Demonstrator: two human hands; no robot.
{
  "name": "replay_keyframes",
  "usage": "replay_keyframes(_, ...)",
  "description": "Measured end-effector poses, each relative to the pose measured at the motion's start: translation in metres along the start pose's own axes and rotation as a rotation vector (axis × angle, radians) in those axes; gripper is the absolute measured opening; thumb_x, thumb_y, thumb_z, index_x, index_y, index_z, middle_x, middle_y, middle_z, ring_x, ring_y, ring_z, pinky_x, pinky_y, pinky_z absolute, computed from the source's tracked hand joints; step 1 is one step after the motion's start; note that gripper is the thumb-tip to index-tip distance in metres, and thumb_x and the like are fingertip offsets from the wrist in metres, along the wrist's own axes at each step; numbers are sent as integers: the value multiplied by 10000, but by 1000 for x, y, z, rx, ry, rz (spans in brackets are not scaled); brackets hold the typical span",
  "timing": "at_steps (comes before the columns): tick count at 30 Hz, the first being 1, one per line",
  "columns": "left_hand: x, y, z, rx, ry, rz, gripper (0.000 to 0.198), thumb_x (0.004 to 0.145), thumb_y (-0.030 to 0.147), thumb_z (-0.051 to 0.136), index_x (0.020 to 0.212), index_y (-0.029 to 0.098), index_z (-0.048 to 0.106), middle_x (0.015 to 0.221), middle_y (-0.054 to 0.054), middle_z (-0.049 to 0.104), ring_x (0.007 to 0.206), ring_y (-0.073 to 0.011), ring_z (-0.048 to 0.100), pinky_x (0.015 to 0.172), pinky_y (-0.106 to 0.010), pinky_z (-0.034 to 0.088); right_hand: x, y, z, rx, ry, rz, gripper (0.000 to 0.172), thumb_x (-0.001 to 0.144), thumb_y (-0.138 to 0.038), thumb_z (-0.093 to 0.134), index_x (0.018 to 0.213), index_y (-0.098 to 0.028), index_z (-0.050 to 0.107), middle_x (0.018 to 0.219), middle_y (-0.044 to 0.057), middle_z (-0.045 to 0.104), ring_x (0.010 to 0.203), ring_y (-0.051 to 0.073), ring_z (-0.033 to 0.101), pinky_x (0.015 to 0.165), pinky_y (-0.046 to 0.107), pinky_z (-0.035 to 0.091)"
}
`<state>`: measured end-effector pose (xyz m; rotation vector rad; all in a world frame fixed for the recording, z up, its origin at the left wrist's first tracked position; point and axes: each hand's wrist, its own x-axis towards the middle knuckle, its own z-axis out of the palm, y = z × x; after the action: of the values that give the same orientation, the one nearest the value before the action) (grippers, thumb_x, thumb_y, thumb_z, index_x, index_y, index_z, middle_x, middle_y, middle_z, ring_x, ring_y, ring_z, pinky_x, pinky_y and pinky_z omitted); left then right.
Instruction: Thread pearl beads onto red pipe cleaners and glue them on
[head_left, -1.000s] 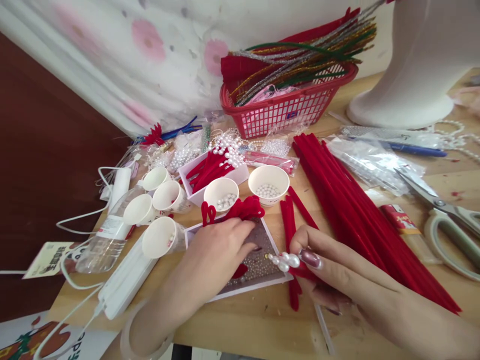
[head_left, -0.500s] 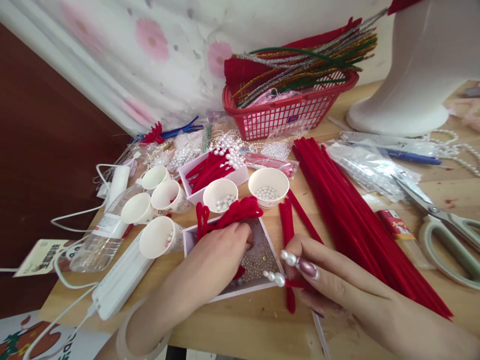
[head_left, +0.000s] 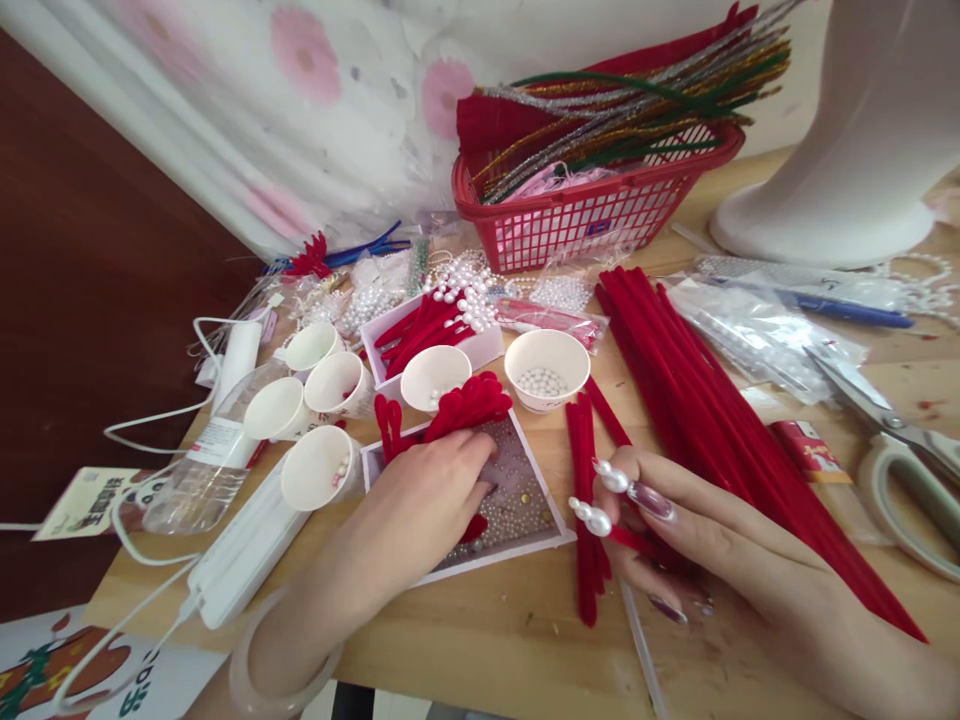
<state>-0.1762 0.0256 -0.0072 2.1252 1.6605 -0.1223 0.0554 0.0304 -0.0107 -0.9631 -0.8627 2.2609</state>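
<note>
My left hand [head_left: 420, 510] reaches into a shallow pale box [head_left: 495, 562] of small beads [head_left: 517, 500]. Its fingers are bent, with the tips partly hidden, and they press against a bunch of red pipe-cleaner loops [head_left: 469, 405] at the box's far side. In my right hand [head_left: 705, 530], fingers pinch a red pipe-cleaner piece [head_left: 630, 538] tipped with white pearls [head_left: 594, 518]. More pearls [head_left: 615, 477] stick out at the index fingertip. Short red pipe cleaners [head_left: 585, 500] lie on the table beside that hand.
Paper cups [head_left: 546, 365] with beads stand behind the box, and several more stand left, near a power strip [head_left: 240, 550] and a plastic bottle [head_left: 199, 480]. Long red pipe cleaners [head_left: 697, 400], scissors [head_left: 892, 420] and a lighter [head_left: 810, 450] lie right. A red basket [head_left: 600, 225] stands behind.
My left hand and the red loops have shifted left relative to the box, uncovering more beads. My right hand has moved right, still holding the pearl-tipped piece. The view has shifted slightly.
</note>
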Motion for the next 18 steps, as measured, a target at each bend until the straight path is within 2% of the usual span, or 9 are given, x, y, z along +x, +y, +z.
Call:
replay_keyframes(4, 3, -3, 4, -22, -14, 56, 199, 994, 174, 447, 977, 183, 645, 1016, -96, 725, 959, -266, 702, 861, -388, 534, 0, 2, 0, 11, -16, 17, 368, 781, -587, 796, 761, -232, 700, 765, -36, 545, 599, 90, 449, 612, 233, 424)
replay_keyframes(7, 2, -6, 8, -27, -10, 64, 230, 1007, 162, 405, 1003, 185, 634, 1039, -100, 723, 954, -260, 702, 854, -385, 531, 0, 1, 0, 0, -27, 45, 385, 762, -595, 808, 772, -224, 703, 777, -31, 554, 595, 94, 440, 616, 252, 408)
replay_keyframes(12, 2, -4, 5, -34, 5, 43, 152, 999, 206, 462, 1062, 194, 600, 1045, -96, 727, 940, -273, 709, 793, -379, 536, 0, 0, 1, -16, -31, 77, 400, 743, -596, 821, 793, -215, 709, 805, -12, 575, 607, 115, 436, 637, 285, 382)
replay_keyframes(18, 8, 0, 3, -40, -27, 61, 182, 1003, 196, 443, 956, 192, 618, 981, -88, 730, 936, -269, 709, 817, -384, 530, 1, 4, 2, -9, -44, 72, 379, 768, -589, 804, 791, -223, 708, 733, -30, 518, 599, 122, 426, 633, 288, 368)
